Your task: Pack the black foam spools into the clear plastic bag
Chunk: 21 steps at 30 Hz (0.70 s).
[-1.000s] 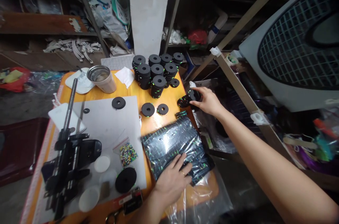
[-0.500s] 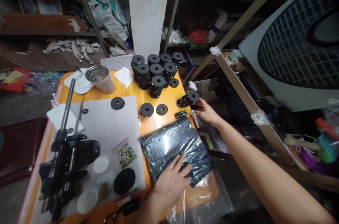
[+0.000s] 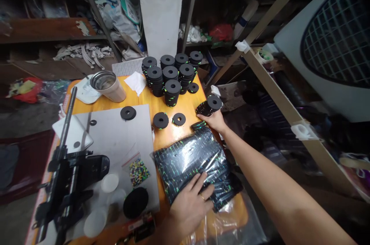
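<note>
My left hand [image 3: 193,201] lies with fingers stretched out on a clear plastic bag [image 3: 199,156] packed with rows of black discs with green bits on their edges. At the table's right edge my right hand [image 3: 215,120] grips a tilted stack of black discs with centre holes [image 3: 214,103]. Its thumb shows along the near side; the other fingers are mostly hidden behind the stack. Between that stack and the bag lie a few loose discs [image 3: 198,125]. Two single black discs, one of them a ring [image 3: 179,119], rest to the left.
Several upright stacks of black discs [image 3: 172,87] stand at the back. On the left are a metal cup [image 3: 111,87], a grey mat [image 3: 110,137], a black clamp-like device [image 3: 65,175] and a small bag of coloured beads [image 3: 138,170]. A wooden frame and fan stand right.
My right hand has shifted from the far right side of the tilted stack to its near side, thumb now against it. My left hand stays on the bag; the view has shifted slightly.
</note>
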Each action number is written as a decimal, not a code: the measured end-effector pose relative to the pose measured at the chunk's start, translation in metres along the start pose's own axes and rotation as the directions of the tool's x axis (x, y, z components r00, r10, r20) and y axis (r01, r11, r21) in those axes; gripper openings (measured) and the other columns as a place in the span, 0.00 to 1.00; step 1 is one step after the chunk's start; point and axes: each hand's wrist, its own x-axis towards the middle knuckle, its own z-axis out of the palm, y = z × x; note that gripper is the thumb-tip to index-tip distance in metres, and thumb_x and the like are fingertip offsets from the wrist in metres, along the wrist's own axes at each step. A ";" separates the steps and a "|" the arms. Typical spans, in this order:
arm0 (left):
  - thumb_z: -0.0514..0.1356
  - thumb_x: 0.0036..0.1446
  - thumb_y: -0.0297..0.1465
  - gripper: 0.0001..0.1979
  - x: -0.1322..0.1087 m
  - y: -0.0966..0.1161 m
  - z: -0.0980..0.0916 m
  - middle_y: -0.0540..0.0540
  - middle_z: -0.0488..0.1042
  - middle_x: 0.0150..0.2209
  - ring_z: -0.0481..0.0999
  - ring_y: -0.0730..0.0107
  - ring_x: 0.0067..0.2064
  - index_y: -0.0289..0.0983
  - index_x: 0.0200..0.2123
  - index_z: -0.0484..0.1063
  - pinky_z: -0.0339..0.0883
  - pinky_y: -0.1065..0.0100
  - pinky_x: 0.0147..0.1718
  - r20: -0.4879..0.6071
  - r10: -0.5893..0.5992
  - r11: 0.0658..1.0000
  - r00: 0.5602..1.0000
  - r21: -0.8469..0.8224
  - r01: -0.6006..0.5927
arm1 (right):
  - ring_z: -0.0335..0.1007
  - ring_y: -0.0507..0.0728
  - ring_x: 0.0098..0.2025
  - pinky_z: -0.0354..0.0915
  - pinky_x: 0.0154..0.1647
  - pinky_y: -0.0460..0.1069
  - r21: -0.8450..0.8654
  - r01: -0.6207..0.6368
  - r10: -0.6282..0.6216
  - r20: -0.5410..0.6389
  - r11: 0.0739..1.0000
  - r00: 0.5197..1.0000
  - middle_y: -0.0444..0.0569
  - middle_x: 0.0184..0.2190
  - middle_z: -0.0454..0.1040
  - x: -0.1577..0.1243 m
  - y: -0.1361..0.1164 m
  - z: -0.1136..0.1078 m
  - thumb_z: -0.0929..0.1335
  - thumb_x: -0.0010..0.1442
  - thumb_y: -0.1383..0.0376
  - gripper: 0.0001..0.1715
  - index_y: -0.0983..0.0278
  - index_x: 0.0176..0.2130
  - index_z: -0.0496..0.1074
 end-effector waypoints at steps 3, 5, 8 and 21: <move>0.56 0.62 0.34 0.07 -0.001 0.000 0.002 0.50 0.65 0.59 0.50 0.49 0.68 0.41 0.38 0.73 0.24 0.53 0.66 -0.006 -0.004 1.000 1.000 0.016 0.004 | 0.62 0.70 0.57 0.54 0.63 0.67 -0.166 0.019 -0.038 -0.110 0.986 0.993 0.59 0.50 0.71 0.000 -0.005 0.006 0.78 0.40 0.50 0.40 0.66 0.49 0.71; 0.55 0.63 0.34 0.07 -0.001 0.000 0.002 0.50 0.65 0.59 0.50 0.50 0.68 0.42 0.38 0.73 0.26 0.53 0.66 -0.002 -0.003 1.000 1.000 0.026 0.003 | 0.58 0.71 0.59 0.52 0.64 0.66 -0.258 0.004 -0.044 -0.152 0.966 0.987 0.61 0.52 0.69 -0.001 -0.007 0.007 0.77 0.40 0.49 0.44 0.68 0.51 0.70; 0.54 0.64 0.34 0.08 -0.001 0.000 0.002 0.51 0.65 0.59 0.51 0.51 0.68 0.42 0.38 0.73 0.28 0.54 0.66 -0.007 -0.005 1.000 1.000 0.023 0.005 | 0.55 0.71 0.61 0.49 0.66 0.66 -0.192 -0.063 0.048 -0.084 0.979 0.995 0.61 0.55 0.67 -0.006 -0.008 -0.001 0.78 0.37 0.51 0.47 0.68 0.53 0.69; 0.56 0.61 0.34 0.07 0.000 -0.001 0.012 0.51 0.68 0.57 0.56 0.47 0.66 0.42 0.35 0.74 0.25 0.52 0.66 -0.084 0.008 0.998 0.996 0.056 -0.003 | 0.61 0.63 0.64 0.51 0.69 0.61 0.131 -0.567 0.378 0.623 0.813 0.685 0.46 0.59 0.70 0.059 -0.079 -0.086 0.75 0.49 0.58 0.35 0.55 0.56 0.69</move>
